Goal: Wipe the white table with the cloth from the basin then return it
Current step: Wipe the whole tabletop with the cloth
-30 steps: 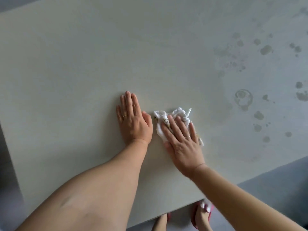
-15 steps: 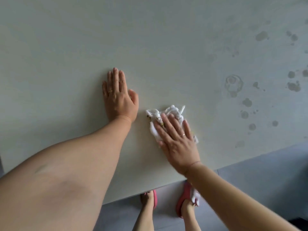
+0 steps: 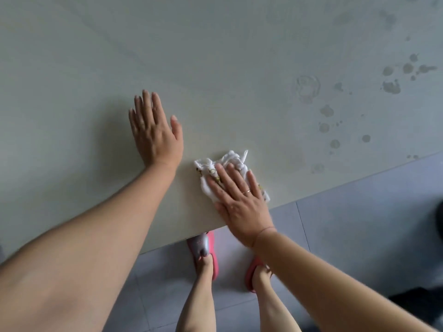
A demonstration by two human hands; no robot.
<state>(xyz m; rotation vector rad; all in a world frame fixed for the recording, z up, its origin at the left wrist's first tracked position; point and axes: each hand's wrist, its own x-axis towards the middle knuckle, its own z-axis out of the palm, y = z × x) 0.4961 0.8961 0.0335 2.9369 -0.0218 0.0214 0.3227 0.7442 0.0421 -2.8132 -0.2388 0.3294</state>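
The white table [image 3: 215, 68] fills most of the view. A crumpled white cloth [image 3: 231, 160] with small yellow marks lies close to the table's near edge. My right hand [image 3: 237, 200] presses flat on the cloth, fingers spread over it, with the palm reaching the edge. To its left, my left hand [image 3: 154, 131] rests flat on the bare tabletop, fingers together, holding nothing. No basin is in view.
Wet drops and a ring mark [image 3: 308, 86] dot the table's right side. The near table edge [image 3: 335, 185] runs diagonally. Below it lies grey tiled floor [image 3: 359, 224] with my feet in pink slippers [image 3: 206, 250]. A dark object [image 3: 440, 216] sits at the right edge.
The cloth under my right hand has slid toward the table's near edge. My left hand stays flat on the table, fingers slightly wider. The view has tilted down, showing more floor and feet.
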